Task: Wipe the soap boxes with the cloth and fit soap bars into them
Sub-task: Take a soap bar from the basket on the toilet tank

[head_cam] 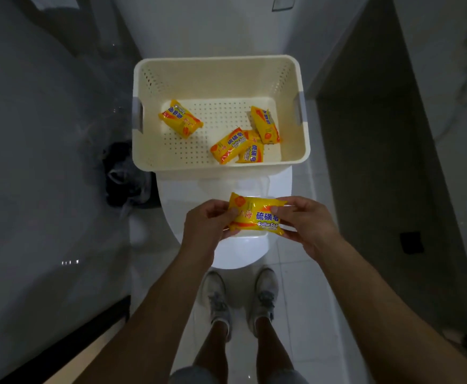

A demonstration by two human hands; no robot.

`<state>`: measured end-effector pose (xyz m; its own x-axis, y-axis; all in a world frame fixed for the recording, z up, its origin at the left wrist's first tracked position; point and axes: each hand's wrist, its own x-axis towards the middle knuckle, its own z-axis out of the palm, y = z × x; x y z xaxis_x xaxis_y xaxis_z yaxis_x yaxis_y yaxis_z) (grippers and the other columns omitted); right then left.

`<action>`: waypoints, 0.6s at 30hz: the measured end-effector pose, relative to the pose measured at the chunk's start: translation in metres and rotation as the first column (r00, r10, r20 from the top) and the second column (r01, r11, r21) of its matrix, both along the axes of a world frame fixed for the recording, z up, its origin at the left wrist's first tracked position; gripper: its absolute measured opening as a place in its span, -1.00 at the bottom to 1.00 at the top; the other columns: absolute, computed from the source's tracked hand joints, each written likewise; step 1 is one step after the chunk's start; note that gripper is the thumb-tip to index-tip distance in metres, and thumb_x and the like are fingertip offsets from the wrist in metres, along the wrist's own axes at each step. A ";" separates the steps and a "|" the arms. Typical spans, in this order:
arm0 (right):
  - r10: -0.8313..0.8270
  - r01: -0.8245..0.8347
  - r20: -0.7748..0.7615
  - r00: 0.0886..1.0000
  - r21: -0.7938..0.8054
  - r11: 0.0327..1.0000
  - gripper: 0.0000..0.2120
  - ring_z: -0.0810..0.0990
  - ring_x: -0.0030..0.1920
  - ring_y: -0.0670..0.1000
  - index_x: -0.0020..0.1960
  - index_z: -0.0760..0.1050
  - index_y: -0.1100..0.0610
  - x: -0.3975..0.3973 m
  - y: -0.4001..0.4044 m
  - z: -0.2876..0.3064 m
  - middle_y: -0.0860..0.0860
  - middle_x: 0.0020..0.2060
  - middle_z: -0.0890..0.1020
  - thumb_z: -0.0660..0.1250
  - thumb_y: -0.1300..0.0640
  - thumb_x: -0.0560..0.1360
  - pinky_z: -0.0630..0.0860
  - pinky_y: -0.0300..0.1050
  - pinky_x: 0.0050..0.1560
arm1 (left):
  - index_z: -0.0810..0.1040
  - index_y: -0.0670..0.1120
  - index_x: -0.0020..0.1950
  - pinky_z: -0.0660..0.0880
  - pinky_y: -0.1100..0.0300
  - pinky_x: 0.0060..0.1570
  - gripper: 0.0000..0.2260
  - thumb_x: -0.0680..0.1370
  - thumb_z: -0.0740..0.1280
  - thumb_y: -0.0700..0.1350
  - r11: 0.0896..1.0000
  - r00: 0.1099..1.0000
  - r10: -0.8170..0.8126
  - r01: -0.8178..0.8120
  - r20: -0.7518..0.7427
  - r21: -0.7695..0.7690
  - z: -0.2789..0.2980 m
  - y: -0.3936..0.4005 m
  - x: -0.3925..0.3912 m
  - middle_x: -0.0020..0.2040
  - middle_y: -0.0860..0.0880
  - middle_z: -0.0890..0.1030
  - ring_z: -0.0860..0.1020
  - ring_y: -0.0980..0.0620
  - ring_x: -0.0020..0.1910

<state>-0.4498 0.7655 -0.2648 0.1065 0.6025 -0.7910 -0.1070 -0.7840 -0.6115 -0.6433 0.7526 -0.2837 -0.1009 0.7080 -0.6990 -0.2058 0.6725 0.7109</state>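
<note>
Five yellow plastic-wrapped soap bars, printed with blue and white lettering. One, the held soap bar point(257, 216), sits between both hands above the closed white toilet lid point(238, 250). Left hand point(207, 225): grip clamped on the wrapper's left end, thumb on top, fingers curled beneath. Right hand point(307, 220): grip pinched on the wrapper's right end, fingertips pressing the crimped seam. Wrapper intact, still sealed.

Four remaining soap bars lie in the cream perforated plastic basket point(218, 164), which rests on the toilet behind the lid. One lone bar point(180, 119) lies at the basket's left; one upright-leaning bar point(265, 125) stands against the right wall; two overlapping bars point(235, 146) lie near the front.

Soap boxes and cloth: not in view. Judged step: unwrapping a bar before fitting it.

Other items: black bin with plastic liner point(124, 176) on the floor, left of the toilet; pair of grey sneakers point(240, 297) on white floor tiles.

Risks, judged:
- Wrapper tears suddenly; the slick bar shoots out onto the lid or floor.
- Film stretches without tearing if both grips pull flat film rather than the seam.
- Basket overhangs the toilet lid; a knock from an elbow could tip it forward.
- Torn wrapper scraps may fall beside the bin.
</note>
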 end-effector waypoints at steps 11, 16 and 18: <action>0.008 0.017 0.282 0.959 -0.086 0.996 -0.72 0.68 0.07 0.19 -0.25 0.58 0.01 -0.024 -0.009 -0.081 0.15 0.01 0.70 0.53 0.38 0.32 0.60 0.15 0.18 | 0.71 -0.14 0.00 0.57 0.07 0.00 -0.86 0.47 0.49 -0.14 0.982 0.812 -0.188 0.167 -0.552 -0.089 -0.064 -0.009 0.008 -0.10 -0.10 0.71 0.65 -0.09 -0.09; 0.139 -0.117 0.385 0.912 -0.079 0.990 -0.77 0.67 0.07 0.11 -0.17 0.61 0.01 -0.028 -0.001 -0.095 0.02 -0.06 0.67 0.51 0.32 0.36 0.61 0.07 0.17 | 0.68 -0.14 -0.05 0.47 0.16 -0.11 -0.86 0.49 0.47 -0.09 0.970 0.692 -0.227 0.226 -0.685 -0.092 -0.079 -0.001 0.010 -0.07 -0.12 0.69 0.63 -0.08 -0.06; 0.190 -0.176 0.457 0.869 -0.072 0.982 -0.79 0.67 0.06 0.08 -0.06 0.68 0.03 -0.030 0.001 -0.095 0.02 -0.05 0.70 0.47 0.31 0.39 0.60 -0.06 0.15 | 0.68 -0.13 -0.05 0.50 0.12 -0.08 -0.86 0.50 0.45 -0.07 0.966 0.652 -0.228 0.245 -0.723 -0.084 -0.082 0.002 0.012 -0.06 -0.12 0.69 0.62 -0.08 -0.04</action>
